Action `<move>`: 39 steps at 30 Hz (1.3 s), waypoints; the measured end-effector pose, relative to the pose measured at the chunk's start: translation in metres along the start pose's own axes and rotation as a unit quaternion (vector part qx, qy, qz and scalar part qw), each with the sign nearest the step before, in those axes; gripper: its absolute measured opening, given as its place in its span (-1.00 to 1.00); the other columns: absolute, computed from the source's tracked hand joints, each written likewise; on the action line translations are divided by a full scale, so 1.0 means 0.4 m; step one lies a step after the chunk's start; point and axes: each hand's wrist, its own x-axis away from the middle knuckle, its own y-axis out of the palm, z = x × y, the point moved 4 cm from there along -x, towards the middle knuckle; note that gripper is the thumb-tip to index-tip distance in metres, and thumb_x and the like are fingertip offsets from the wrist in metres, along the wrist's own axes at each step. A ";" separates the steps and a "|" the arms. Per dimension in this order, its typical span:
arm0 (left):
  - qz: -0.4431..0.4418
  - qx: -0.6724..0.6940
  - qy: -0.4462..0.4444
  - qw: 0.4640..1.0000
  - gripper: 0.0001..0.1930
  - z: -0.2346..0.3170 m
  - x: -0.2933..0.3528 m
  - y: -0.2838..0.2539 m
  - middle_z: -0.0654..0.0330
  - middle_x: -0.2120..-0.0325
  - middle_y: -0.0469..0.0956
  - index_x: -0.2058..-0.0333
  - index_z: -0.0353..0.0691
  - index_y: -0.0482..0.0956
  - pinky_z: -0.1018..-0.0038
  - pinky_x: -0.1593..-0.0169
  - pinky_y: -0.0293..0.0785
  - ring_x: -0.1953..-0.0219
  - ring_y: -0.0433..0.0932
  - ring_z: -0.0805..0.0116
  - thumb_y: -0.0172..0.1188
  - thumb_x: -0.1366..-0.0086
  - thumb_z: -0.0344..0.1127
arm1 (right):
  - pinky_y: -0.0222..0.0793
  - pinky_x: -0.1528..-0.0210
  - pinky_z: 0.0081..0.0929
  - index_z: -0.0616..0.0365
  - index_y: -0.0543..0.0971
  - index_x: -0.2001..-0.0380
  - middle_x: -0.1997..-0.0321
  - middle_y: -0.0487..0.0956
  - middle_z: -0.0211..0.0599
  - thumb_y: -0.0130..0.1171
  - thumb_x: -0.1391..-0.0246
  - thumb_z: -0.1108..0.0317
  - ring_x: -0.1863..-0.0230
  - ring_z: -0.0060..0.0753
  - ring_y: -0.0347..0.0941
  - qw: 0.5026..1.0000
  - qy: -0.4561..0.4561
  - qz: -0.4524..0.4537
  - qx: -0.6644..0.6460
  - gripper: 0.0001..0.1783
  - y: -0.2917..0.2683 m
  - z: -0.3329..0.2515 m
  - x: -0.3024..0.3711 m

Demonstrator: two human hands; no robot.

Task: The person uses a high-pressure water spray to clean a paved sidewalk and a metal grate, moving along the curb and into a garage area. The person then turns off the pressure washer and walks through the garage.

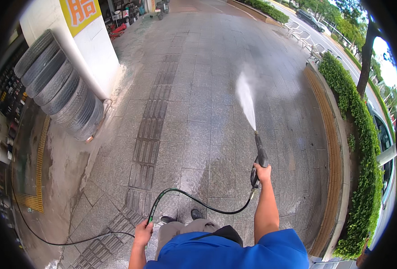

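A black pressure washer gun (pixel 260 154) is gripped in my right hand (pixel 262 172), its nozzle pointing ahead. White water spray (pixel 246 96) fans out from the tip over the grey paving. From the bottom of the gun's handle a dark hose (pixel 207 207) curves left to my left hand (pixel 143 232), whose fingers are wrapped round it. Past that hand the hose trails away along the ground to the far left.
A stack of worn tires (pixel 63 89) leans by a white pillar (pixel 90 54) at left. Ribbed tactile paving (pixel 151 127) runs forward. On the right, a tiled planter edge (pixel 326 134) borders a green hedge (pixel 360 130). Metal racks (pixel 299 36) stand near the road.
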 end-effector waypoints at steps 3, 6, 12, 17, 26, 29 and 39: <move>-0.022 0.034 -0.015 0.999 -0.79 -0.020 -0.061 -0.046 0.31 0.59 0.52 0.19 -0.29 0.63 0.51 0.51 0.35 0.59 0.44 0.56 0.18 -0.49 -0.24 | 0.49 0.24 -0.29 0.24 0.60 0.24 0.37 0.64 -0.33 0.49 0.07 0.32 0.38 -0.41 0.52 0.999 -0.024 0.029 0.004 -0.64 0.066 -0.044 -0.021; -0.053 0.081 -0.024 0.995 -0.79 -0.041 -0.129 -0.082 0.30 0.59 0.52 0.22 -0.28 0.62 0.50 0.51 0.36 0.59 0.44 0.55 0.18 -0.49 -0.24 | 0.47 0.27 -0.25 0.23 0.59 0.26 0.42 0.61 -0.33 0.47 0.05 0.35 0.42 -0.40 0.50 0.996 -0.027 0.082 0.004 -0.68 0.113 -0.066 -0.014; -0.039 0.014 -0.004 0.999 -0.70 -0.023 -0.304 -0.346 0.24 0.57 0.55 0.20 -0.36 0.64 0.39 0.42 0.44 0.54 0.50 0.46 0.19 -0.47 -0.17 | 0.51 0.15 -0.30 0.27 0.53 -0.17 0.31 0.62 -0.33 0.46 0.11 0.41 0.32 -0.40 0.54 0.996 -0.047 0.037 0.071 -0.31 0.371 -0.156 0.138; 0.023 -0.022 0.021 0.999 -0.70 -0.089 -0.429 -0.684 0.24 0.59 0.54 0.23 -0.36 0.64 0.37 0.43 0.40 0.55 0.47 0.46 0.17 -0.48 -0.17 | 0.53 0.15 -0.34 0.27 0.46 -0.29 0.32 0.64 -0.31 0.51 0.18 0.31 0.32 -0.41 0.56 0.965 -0.121 -0.152 0.175 -0.11 0.712 -0.263 0.331; 0.008 0.141 -0.056 0.988 -0.75 -0.212 -0.408 -0.904 0.35 0.62 0.45 0.19 -0.28 0.64 0.53 0.56 0.25 0.65 0.33 0.56 0.15 -0.51 -0.20 | 0.51 -0.19 -0.24 0.14 0.38 -0.41 -0.09 0.66 0.13 0.47 0.20 0.22 -0.14 0.03 0.62 0.911 -0.160 -0.230 0.302 0.01 1.162 -0.447 0.537; -0.005 0.085 -0.049 0.995 -0.70 -0.239 -0.430 -0.866 0.26 0.60 0.52 0.24 -0.32 0.63 0.44 0.49 0.37 0.60 0.44 0.48 0.17 -0.49 -0.15 | 0.51 -0.20 -0.17 0.13 0.34 -0.43 -0.12 0.64 0.18 0.39 0.14 0.21 -0.17 0.14 0.59 0.916 -0.128 -0.170 0.341 -0.02 1.226 -0.446 0.497; 0.040 0.072 -0.123 0.989 -0.60 -0.241 -0.528 -1.007 0.12 0.59 0.61 0.35 -0.41 0.63 0.32 0.43 0.47 0.58 0.55 0.34 0.22 -0.44 -0.09 | 0.51 -0.17 -0.14 0.12 0.32 -0.45 -0.09 0.64 0.23 0.43 0.12 0.23 -0.16 0.21 0.58 0.849 -0.249 -0.292 0.364 0.00 1.749 -0.616 0.631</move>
